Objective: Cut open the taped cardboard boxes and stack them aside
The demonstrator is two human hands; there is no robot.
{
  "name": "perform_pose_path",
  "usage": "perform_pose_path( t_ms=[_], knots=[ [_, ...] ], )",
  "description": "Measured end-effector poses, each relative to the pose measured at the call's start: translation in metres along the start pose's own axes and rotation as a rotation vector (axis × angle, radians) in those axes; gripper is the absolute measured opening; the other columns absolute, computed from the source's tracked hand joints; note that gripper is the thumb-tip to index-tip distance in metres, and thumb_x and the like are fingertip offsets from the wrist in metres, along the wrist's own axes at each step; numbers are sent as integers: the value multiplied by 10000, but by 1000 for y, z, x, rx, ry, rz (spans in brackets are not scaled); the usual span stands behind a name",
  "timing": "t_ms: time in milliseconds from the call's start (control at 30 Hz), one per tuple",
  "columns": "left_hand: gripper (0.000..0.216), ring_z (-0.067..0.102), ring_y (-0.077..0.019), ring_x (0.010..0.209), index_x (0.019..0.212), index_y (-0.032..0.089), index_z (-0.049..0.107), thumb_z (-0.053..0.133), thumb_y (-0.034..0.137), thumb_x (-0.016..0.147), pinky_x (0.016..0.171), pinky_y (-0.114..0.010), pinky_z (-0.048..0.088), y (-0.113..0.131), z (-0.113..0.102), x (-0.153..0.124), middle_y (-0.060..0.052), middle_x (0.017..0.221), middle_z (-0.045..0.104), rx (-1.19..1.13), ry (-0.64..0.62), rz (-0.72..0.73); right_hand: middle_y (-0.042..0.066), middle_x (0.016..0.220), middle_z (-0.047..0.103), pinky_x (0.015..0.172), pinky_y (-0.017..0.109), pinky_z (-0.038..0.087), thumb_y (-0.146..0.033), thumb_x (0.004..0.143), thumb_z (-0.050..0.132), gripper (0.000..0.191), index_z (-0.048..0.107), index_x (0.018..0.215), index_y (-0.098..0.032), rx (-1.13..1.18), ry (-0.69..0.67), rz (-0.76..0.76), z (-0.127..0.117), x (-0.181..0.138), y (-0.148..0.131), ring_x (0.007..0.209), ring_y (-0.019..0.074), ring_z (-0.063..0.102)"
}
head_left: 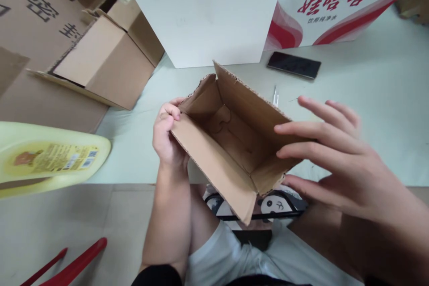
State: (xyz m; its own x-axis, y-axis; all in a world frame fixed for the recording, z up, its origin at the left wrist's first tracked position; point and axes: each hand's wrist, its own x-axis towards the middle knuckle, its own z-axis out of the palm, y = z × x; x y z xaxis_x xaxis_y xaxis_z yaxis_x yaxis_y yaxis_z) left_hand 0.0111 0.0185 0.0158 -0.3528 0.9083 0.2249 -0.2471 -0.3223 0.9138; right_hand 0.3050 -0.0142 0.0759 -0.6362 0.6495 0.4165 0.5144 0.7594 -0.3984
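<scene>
A small open cardboard box (214, 161) is held tilted over the table's front edge, its opening facing me. My left hand (169, 132) grips its left end, fingers closed over the rim. Inside, the brown walls and bottom show, with a thin curved line on the bottom. My right hand (321, 152) is at the box's right end with fingers spread. Two of its fingertips overlap the opening, and the thumb is near the lower right corner; whether they press on the cardboard I cannot tell.
Beyond the box are a white carton (211, 18), a red-and-white carton (335, 9), a black phone (294, 65) and a thin silvery object (275, 96). Open brown cartons (117, 62) and a pale yellow bottle (53, 156) are left. Below lies a panda-printed item (275, 204).
</scene>
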Motion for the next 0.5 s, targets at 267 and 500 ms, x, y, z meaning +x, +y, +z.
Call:
perform_pose_path(
  t_ms=[267, 500],
  knots=[
    [279, 668, -225, 931, 772, 257, 554, 615, 496, 902, 1100, -427, 440, 1, 9, -3, -20, 829, 739, 87, 14, 134, 99, 1478, 547, 1168, 602, 434, -298, 900, 726, 377, 592, 1252, -308, -50, 192, 102, 23, 3, 15, 1456, 391, 483],
    [546, 691, -213, 959, 1130, 286, 575, 724, 708, 818, 969, -391, 514, -13, 5, -1, -21, 936, 706, 244, -6, 91, 100, 1501, 583, 1219, 543, 429, -101, 887, 587, 784, 287, 1579, -315, 275, -20, -10, 33, 6, 10, 1470, 269, 507]
  ],
)
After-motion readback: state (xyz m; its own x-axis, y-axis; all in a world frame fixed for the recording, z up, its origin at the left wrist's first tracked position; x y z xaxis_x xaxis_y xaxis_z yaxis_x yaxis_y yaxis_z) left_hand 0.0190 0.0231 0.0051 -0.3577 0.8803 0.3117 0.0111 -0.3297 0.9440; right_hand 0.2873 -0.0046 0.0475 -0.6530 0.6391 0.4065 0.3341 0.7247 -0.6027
